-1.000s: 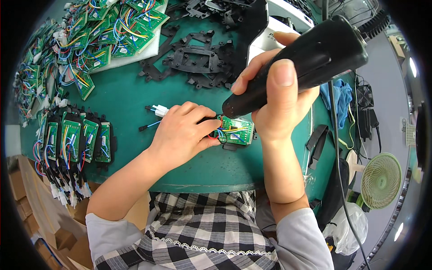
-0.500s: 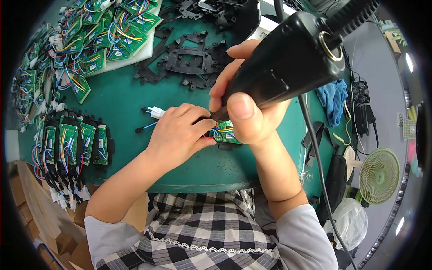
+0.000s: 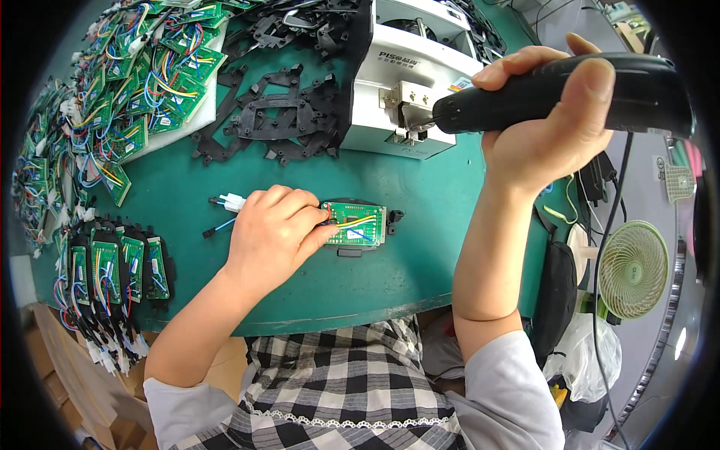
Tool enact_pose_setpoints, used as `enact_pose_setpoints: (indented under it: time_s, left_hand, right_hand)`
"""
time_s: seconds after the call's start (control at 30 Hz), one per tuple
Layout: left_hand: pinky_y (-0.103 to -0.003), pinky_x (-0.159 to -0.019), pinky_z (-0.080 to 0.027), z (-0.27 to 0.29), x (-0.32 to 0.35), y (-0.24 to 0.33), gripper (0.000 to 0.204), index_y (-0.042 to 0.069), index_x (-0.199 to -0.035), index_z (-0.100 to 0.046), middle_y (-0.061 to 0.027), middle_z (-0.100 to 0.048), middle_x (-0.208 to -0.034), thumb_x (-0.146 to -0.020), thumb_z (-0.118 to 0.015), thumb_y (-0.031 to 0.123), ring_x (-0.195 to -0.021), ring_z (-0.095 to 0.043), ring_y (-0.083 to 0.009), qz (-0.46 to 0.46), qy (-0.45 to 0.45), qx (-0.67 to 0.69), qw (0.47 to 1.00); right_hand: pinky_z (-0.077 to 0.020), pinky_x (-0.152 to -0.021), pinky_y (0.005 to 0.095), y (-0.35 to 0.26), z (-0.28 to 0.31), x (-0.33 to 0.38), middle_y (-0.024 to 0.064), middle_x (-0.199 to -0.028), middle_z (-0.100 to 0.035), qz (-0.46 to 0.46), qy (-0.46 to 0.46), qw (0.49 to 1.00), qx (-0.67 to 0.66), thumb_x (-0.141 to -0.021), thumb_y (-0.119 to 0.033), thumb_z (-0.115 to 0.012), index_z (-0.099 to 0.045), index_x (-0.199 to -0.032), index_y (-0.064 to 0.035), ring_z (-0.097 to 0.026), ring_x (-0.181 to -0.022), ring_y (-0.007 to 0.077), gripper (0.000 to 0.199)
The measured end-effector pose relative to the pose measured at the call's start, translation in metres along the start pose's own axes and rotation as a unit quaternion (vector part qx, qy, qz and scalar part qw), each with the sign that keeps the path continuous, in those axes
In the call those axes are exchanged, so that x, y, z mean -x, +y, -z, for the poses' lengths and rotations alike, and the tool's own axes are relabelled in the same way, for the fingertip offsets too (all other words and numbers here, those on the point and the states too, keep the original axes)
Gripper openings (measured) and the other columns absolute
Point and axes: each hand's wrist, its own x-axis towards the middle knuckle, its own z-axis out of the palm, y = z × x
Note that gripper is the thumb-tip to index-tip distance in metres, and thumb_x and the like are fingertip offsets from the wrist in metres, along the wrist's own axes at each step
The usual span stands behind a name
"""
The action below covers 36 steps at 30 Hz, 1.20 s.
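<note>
My left hand (image 3: 276, 236) is closed on the left end of a green circuit board (image 3: 356, 225). The board lies on a black plastic frame on the table, with yellow, red and blue wires across it. White and black connectors stick out to the left of my fingers. My right hand (image 3: 555, 112) grips a black electric screwdriver (image 3: 517, 97), held nearly level. Its thin bit points left and reaches the small metal outlet of a white screw feeder (image 3: 390, 75). Whether a screw sits on the bit is too small to tell.
Several wired boards on black frames (image 3: 112, 266) line the table's left edge. Loose boards (image 3: 161, 90) are heaped at the far left. Bare black frames (image 3: 277, 116) lie beside the feeder. The screwdriver's cable hangs at the right, near a green fan (image 3: 634, 270).
My right hand has carried the screwdriver from above the board, up and right to the screw feeder. The board now shows plainly; my left hand still holds it.
</note>
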Motion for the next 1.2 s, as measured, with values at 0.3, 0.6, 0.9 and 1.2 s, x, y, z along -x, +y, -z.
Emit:
enact_pose_setpoints:
  time_s: [0.3, 0.6, 0.9, 1.2]
  left_hand:
    - [-0.034, -0.070, -0.046, 0.000, 0.000, -0.006, 0.015, 0.008, -0.082, -0.071, -0.0012, -0.066, -0.089, -0.073, -0.076, 0.018, -0.078, -0.059, -0.0213, 0.026, 0.008, 0.061, 0.998]
    - [-0.035, -0.070, -0.047, -0.003, 0.002, -0.011, 0.015, 0.009, -0.086, -0.070, -0.0013, -0.065, -0.088, -0.074, -0.074, 0.017, -0.078, -0.057, -0.0228, 0.014, 0.015, 0.066, 0.998]
    - [-0.036, -0.070, -0.045, -0.002, 0.005, -0.011, 0.016, 0.009, -0.083, -0.067, 0.0003, -0.063, -0.087, -0.070, -0.074, 0.015, -0.081, -0.057, -0.0216, 0.018, 0.019, 0.060, 0.998]
    - [-0.033, -0.068, -0.045, -0.004, 0.005, -0.009, 0.010, 0.011, -0.078, -0.067, 0.0022, -0.058, -0.082, -0.073, -0.073, 0.017, -0.080, -0.055, -0.0188, 0.030, 0.028, 0.035, 0.999]
  right_hand:
    - [-0.0502, -0.046, 0.0333, 0.002, -0.010, 0.016, 0.0155, -0.062, -0.058, -0.026, 0.021, 0.999, -0.016, -0.088, -0.048, -0.059, -0.043, -0.110, 0.0096, -0.058, -0.045, 0.0234, 0.064]
    - [-0.0483, -0.046, 0.0360, -0.031, -0.021, 0.079, 0.0129, -0.068, -0.053, -0.214, -0.109, 0.962, -0.128, -0.091, -0.058, -0.043, -0.038, -0.122, 0.0008, -0.053, -0.049, 0.0225, 0.067]
    - [-0.0525, -0.048, 0.0337, -0.037, -0.037, 0.096, 0.0144, -0.070, -0.055, -0.230, -0.180, 0.949, -0.120, -0.086, -0.057, -0.057, -0.035, -0.121, 0.0037, -0.057, -0.050, 0.0215, 0.073]
    - [-0.0524, -0.051, 0.0293, -0.052, -0.045, 0.106, 0.0107, -0.064, -0.057, -0.235, -0.183, 0.948, -0.112, -0.077, -0.067, -0.065, -0.040, -0.116, -0.0006, -0.059, -0.052, 0.0190, 0.081]
